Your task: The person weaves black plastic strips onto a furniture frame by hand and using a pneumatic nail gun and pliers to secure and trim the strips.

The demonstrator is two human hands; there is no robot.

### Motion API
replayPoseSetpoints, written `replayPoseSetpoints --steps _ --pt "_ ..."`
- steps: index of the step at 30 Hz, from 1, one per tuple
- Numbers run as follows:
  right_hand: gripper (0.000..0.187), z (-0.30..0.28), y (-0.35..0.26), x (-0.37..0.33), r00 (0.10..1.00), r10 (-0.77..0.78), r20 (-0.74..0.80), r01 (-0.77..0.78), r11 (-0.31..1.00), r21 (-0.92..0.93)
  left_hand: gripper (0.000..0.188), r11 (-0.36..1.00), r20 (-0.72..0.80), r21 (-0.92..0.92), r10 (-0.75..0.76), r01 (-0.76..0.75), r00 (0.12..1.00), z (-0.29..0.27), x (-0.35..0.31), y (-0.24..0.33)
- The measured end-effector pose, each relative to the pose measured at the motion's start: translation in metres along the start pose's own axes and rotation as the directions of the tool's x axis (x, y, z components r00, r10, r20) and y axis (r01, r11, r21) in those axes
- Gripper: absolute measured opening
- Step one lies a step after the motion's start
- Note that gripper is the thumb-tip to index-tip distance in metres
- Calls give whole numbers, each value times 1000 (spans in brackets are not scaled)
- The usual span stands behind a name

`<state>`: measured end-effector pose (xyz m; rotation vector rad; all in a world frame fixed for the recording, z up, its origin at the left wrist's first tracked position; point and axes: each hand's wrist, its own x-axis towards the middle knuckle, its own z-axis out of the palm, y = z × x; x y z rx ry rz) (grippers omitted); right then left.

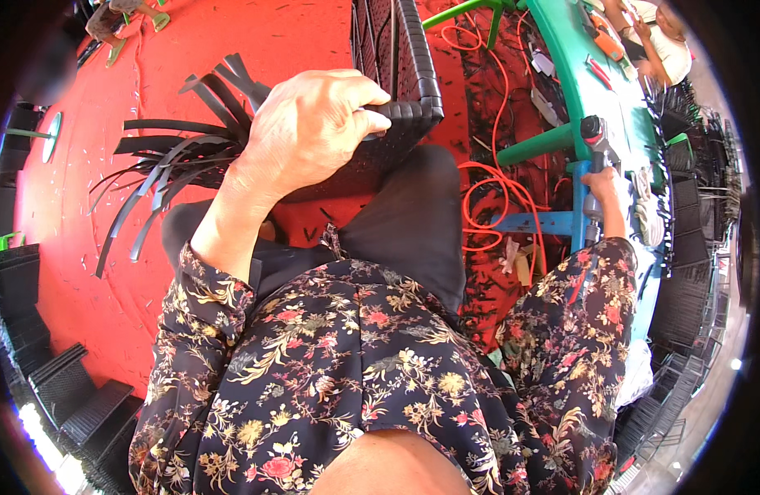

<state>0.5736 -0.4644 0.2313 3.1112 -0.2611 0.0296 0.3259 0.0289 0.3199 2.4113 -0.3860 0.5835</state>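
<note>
My left hand [310, 128] is closed on the near rim of a black woven basket-like piece [417, 62], thumb and fingers pinching its edge. A bunch of loose black flat strips [178, 157] fans out on the left, beyond my wrist. The piece rests by my knees, its underside partly hidden by my hand. Out to the right, my right hand [602, 183] is wrapped round a grey and black hand tool [592, 130] beside the green table; its exact kind is unclear.
A green table [561, 49] on the right bears an orange tool [607, 40] and red-handled pliers [599, 73]. An orange hose [505, 186] coils over the red floor covering [75, 289]. Stacked black woven panels [62, 371] stand left. Another person [664, 45] sits beyond the table.
</note>
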Motion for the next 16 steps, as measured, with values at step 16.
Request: replayPoseSetpoints --steps 16 --pt "67 -114 -77 -158 804 -590 74 -181 -126 975 14 977 -77 198 -65 79 995 35 -7 -5"
